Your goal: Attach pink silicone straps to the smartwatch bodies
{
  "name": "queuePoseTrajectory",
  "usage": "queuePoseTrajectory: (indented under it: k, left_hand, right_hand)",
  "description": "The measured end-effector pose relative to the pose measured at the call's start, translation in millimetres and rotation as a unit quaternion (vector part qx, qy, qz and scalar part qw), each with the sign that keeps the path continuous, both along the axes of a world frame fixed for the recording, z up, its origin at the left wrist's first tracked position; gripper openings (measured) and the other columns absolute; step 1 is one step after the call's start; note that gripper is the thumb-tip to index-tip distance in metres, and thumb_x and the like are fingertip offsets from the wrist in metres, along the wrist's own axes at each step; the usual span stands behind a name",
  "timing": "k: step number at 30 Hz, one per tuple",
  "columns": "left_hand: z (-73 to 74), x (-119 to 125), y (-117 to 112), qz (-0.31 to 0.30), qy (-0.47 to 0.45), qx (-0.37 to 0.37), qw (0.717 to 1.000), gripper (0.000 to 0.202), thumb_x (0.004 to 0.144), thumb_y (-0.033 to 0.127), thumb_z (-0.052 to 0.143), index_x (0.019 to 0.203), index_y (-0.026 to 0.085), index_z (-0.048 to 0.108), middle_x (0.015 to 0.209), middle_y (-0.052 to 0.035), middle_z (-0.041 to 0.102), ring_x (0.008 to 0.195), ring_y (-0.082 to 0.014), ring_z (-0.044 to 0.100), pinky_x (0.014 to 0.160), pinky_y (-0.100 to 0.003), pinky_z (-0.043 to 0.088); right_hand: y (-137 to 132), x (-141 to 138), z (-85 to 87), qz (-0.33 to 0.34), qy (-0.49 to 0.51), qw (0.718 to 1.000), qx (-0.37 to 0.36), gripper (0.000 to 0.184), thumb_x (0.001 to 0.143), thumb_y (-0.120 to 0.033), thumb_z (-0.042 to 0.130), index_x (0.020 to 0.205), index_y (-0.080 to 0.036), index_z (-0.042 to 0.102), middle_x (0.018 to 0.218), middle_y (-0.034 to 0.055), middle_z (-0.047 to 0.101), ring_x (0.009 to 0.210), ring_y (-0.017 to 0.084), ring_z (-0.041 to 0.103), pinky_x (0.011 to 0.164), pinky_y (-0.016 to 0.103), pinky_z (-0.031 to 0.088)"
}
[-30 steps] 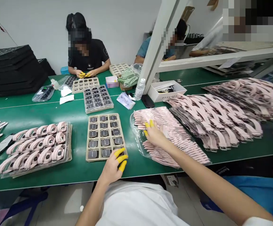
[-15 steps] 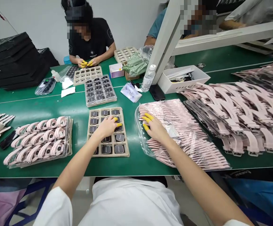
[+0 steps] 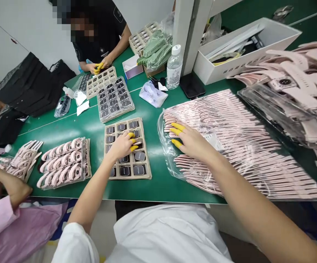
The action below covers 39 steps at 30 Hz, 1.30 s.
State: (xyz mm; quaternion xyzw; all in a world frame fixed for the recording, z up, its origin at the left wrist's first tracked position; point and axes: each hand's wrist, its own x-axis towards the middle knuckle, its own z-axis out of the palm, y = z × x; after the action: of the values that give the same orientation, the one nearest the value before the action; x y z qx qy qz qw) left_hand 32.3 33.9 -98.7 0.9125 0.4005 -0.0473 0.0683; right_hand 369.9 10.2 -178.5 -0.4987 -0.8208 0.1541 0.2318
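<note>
My left hand (image 3: 122,146) is over a beige tray (image 3: 149,171) of square dark watch bodies (image 3: 139,170). Yellow covers are on its fingertips, which are apart and over the tray's right column; whether they touch a watch body I cannot make out. My right hand (image 3: 192,142), also with yellow fingertip covers, rests on a clear plastic bag packed with rows of pale pink watch straps (image 3: 246,146). Its fingers are spread at the left end of the straps, and nothing shows in them.
Left of my tray, pink-strapped watches (image 3: 65,160) stand in a clear tray. Ahead are a stacked clear tray (image 3: 116,100), a tissue pack (image 3: 153,94), a water bottle (image 3: 174,69), a phone (image 3: 192,86) and a white box (image 3: 210,71). Co-workers sit across and at left.
The view has turned and leaned in, so a co-worker's pink sleeve and arm show at left. My hands stay over the same tray and strap bag, with small finger shifts.
</note>
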Motion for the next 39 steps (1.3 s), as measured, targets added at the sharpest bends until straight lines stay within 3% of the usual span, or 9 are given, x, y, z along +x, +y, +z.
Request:
queuePoseTrajectory:
  k: [8,12,14,16,19,21,24,31,39]
  left_hand:
    - [-7.1,-6,-23,0.049,-0.103,0.0,0.994,0.045,0.1,0.042,0.062,0.139,0.02,0.063,0.144,-0.0172,0.057,0.131,-0.0352,0.056,0.113,-0.059,0.049]
    - [-9.4,-37,-22,0.131,-0.168,0.018,0.977,0.045,0.098,0.039,0.065,0.139,0.02,0.064,0.155,-0.0162,0.051,0.143,-0.0359,0.048,0.121,-0.06,0.04]
    - [-13.4,-65,-14,0.247,-0.251,0.046,0.935,0.042,0.093,0.036,0.072,0.132,0.021,0.068,0.15,-0.0148,0.056,0.142,-0.0348,0.048,0.124,-0.058,0.036]
    - [-22.3,-95,-5,0.376,-0.357,0.071,0.852,0.036,0.089,0.033,0.073,0.123,0.02,0.072,0.138,-0.0138,0.065,0.135,-0.0314,0.055,0.122,-0.053,0.039]
    - [-45.2,-129,7,0.469,-0.423,0.095,0.769,0.033,0.097,0.032,0.058,0.122,0.014,0.069,0.125,-0.0162,0.069,0.121,-0.0266,0.065,0.115,-0.049,0.048]
    - [-61.8,-138,11,0.487,-0.438,0.094,0.75,0.037,0.1,0.029,0.048,0.127,0.011,0.066,0.124,-0.0179,0.07,0.114,-0.0243,0.069,0.112,-0.046,0.051]
    - [-77.6,-139,12,0.485,-0.458,0.075,0.741,0.036,0.097,0.026,0.051,0.126,0.012,0.067,0.125,-0.0159,0.073,0.113,-0.0225,0.07,0.111,-0.042,0.052]
    - [-75.0,-146,14,0.467,-0.487,0.027,0.738,0.03,0.092,0.022,0.058,0.117,0.014,0.072,0.12,-0.012,0.077,0.114,-0.022,0.072,0.111,-0.038,0.053]
    - [-83.2,-150,39,0.468,-0.526,0.016,0.71,0.037,0.085,0.036,0.059,0.117,0.02,0.069,0.111,-0.0035,0.077,0.113,-0.0279,0.072,0.115,-0.052,0.052]
  right_hand:
    - [8,0,-0.6,-0.01,0.01,1.0,0.018,0.046,0.1,-0.031,0.048,0.14,-0.017,0.066,0.154,0.0139,0.058,0.149,0.038,0.044,0.12,0.062,0.041]
    - [9,2,0.5,-0.004,0.018,1.0,0.021,0.045,0.1,-0.032,0.047,0.136,-0.016,0.069,0.15,0.0145,0.061,0.147,0.037,0.046,0.119,0.06,0.043]
    - [10,3,-1.0,-0.002,0.028,0.999,0.02,0.045,0.1,-0.033,0.047,0.137,-0.019,0.069,0.151,0.0136,0.06,0.146,0.036,0.048,0.119,0.059,0.043]
    - [11,5,-5.2,-0.001,0.032,0.999,0.02,0.045,0.101,-0.036,0.046,0.137,-0.021,0.069,0.15,0.0132,0.061,0.144,0.036,0.05,0.118,0.06,0.044]
    - [13,8,-14.5,0.002,0.036,0.999,0.027,0.045,0.102,-0.039,0.045,0.135,-0.022,0.07,0.147,0.0138,0.062,0.142,0.037,0.051,0.116,0.061,0.045]
    - [13,10,-19.5,0.007,0.042,0.999,0.034,0.044,0.102,-0.04,0.045,0.135,-0.023,0.069,0.147,0.0133,0.062,0.142,0.037,0.051,0.115,0.061,0.045]
    - [15,12,-21.9,0.005,0.05,0.998,0.041,0.042,0.102,-0.04,0.046,0.133,-0.024,0.07,0.145,0.0138,0.063,0.139,0.036,0.052,0.114,0.061,0.045]
    - [27,-4,-11.3,-0.041,0.056,0.996,0.055,0.036,0.102,-0.03,0.045,0.127,-0.02,0.069,0.127,0.016,0.071,0.125,0.033,0.061,0.112,0.056,0.046]
    - [34,-10,13.6,-0.107,-0.046,0.993,0.017,0.067,0.095,-0.031,0.05,0.156,-0.005,0.047,0.159,0.0209,0.051,0.149,0.033,0.043,0.125,0.054,0.033]
